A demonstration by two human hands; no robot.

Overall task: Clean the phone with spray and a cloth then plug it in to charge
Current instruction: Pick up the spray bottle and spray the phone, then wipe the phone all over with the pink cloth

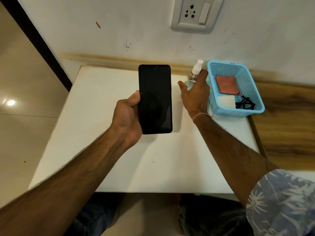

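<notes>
Black phone [155, 99], screen up, gripped in left hand [127, 114], well left of blue basket [255, 106]. Spray bottle [195, 72] upright just left of basket; right hand [194, 94] cupped round it, whether grasping cannot be told. Inside basket: pink cloth [225, 84], white charger [226, 102], black cable [245, 103].
</notes>
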